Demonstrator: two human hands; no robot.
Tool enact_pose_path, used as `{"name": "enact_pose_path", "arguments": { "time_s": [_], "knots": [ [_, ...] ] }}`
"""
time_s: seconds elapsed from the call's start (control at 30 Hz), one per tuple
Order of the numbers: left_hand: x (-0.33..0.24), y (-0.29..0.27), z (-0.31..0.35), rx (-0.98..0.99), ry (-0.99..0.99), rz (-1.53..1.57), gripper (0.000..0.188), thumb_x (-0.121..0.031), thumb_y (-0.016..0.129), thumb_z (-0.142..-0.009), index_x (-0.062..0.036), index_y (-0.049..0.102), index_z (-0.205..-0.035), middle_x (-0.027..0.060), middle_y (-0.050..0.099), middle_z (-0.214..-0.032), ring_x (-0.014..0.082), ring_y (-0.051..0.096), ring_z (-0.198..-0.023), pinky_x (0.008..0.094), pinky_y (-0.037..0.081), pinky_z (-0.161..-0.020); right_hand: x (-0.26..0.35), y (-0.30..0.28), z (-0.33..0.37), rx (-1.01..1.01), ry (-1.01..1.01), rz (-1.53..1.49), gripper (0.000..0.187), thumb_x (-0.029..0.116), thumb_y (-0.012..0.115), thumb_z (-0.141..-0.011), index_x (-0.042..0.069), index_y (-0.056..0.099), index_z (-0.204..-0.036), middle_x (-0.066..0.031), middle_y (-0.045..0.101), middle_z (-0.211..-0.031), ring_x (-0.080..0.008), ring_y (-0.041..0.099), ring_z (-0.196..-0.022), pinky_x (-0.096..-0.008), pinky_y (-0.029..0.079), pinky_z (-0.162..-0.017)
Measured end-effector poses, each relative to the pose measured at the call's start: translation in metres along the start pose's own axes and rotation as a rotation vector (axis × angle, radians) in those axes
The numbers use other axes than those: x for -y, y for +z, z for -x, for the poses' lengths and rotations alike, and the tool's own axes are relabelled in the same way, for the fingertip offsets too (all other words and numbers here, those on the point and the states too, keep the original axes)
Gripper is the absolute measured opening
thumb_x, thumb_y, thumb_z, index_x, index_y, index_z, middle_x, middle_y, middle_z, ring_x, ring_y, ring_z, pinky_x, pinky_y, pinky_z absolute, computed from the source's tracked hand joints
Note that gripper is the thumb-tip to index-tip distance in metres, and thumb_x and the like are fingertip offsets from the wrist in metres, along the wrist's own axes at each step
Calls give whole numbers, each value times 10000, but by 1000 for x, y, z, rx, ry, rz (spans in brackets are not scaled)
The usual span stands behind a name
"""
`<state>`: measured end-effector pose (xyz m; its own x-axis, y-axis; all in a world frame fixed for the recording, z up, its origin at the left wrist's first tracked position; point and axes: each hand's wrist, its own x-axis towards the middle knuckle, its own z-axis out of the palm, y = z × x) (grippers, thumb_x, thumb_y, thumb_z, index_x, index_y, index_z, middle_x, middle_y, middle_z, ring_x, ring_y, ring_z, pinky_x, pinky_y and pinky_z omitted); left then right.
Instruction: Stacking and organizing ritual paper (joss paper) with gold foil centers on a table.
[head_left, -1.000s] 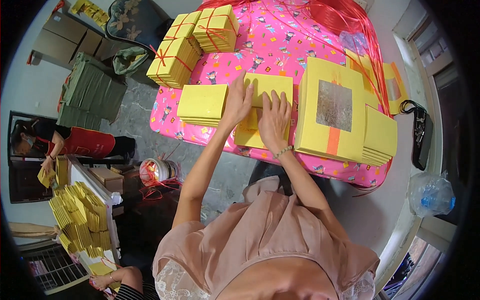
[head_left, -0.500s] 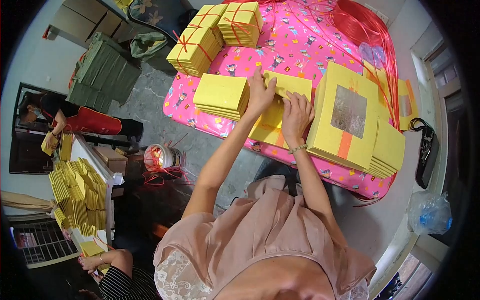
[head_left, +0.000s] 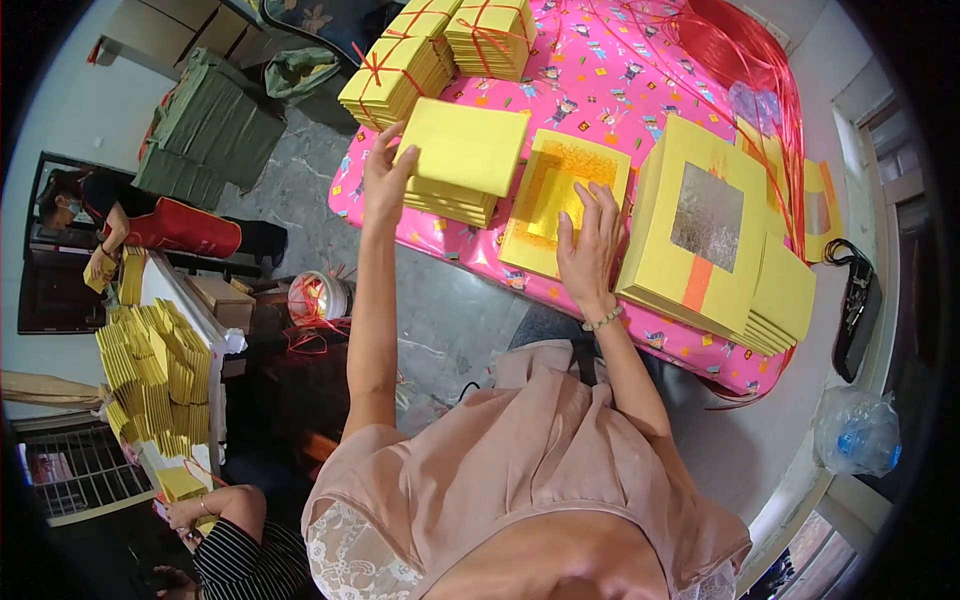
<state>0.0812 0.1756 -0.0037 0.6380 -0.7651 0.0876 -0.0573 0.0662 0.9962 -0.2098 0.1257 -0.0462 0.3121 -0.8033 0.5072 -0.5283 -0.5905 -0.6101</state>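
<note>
Pink patterned counter (head_left: 595,95) fills the far side, a thick yellow pile (head_left: 652,205) at its right. Left of that lies a gold-patched sheet (head_left: 528,235), the right hand (head_left: 590,255) over it — fingers loosely spread, gripping nothing. Farther left, above a small stack (head_left: 450,205), the left hand (head_left: 385,190) pinches a folded packet (head_left: 465,145) by its left edge — contact with the stack is hard to judge.

The upper edge crops the flowered chair (head_left: 325,20), while the held yellow packet (head_left: 465,145) partly hides the stack (head_left: 452,206) beneath.
</note>
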Motion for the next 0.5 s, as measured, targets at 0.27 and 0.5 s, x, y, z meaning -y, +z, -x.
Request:
{"name": "enact_pose_path", "arguments": {
  "time_s": [0.27,0.5],
  "knots": [
    [47,-46,-6,-73,-119,-117,522,-56,640,-906,-15,444,-1387,106,659,-1022,151,639,-889,281,510,-783,-10,7,14,117,23,5,435,132,637,-879,36,503,-1282,-164,447,-1289,-352,402,-1277,-474,318,-1070],
    [75,-47,-11,-119,-13,-495,452,-81,654,-891,-13,518,-1317,148,665,-1043,179,647,-927,311,520,-801,-9,7,13,158,15,49,431,127,642,-884,16,500,-1275,-170,442,-1295,-342,391,-1292,-477,319,-1070]
  ]
}}
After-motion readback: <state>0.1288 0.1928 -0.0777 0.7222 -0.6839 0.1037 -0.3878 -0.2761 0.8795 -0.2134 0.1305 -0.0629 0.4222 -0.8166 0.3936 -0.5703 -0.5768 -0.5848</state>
